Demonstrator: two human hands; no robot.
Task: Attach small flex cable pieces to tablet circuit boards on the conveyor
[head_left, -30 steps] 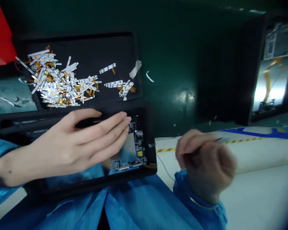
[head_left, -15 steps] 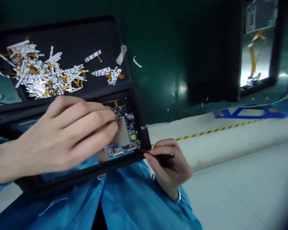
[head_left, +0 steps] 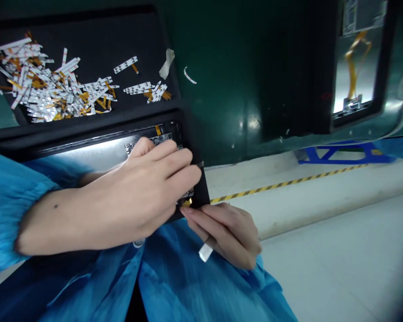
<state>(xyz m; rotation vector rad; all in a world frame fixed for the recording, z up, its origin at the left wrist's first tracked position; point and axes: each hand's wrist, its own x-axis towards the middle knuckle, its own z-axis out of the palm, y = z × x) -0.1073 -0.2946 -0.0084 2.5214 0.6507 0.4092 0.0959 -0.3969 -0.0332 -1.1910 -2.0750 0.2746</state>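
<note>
My left hand (head_left: 147, 188) lies over a circuit board (head_left: 169, 136) in an opened tablet-like device (head_left: 104, 152). Its fingers are curled together; the fingertips and whatever they may hold are hidden. At the board's near right corner, my right hand (head_left: 225, 230) pinches a small flex cable (head_left: 187, 203), whose gold-coloured end shows by the fingertips. A white strip end (head_left: 206, 252) sticks out below the same hand and seems to belong to that cable. The device rests in a black tray (head_left: 201, 190). Both hands nearly meet there.
Behind the device, another black tray (head_left: 87, 31) holds a heap of white and orange flex strips (head_left: 50, 89), with several lying apart. A crumpled pale scrap (head_left: 167, 64) is at its edge. Another opened device (head_left: 354, 67) lies far right on the green table (head_left: 221, 107).
My left hand has shifted right, covering more of the board. My right hand has come in left to the board's corner, and a white strip end now shows beneath it. The view has tilted slightly.
</note>
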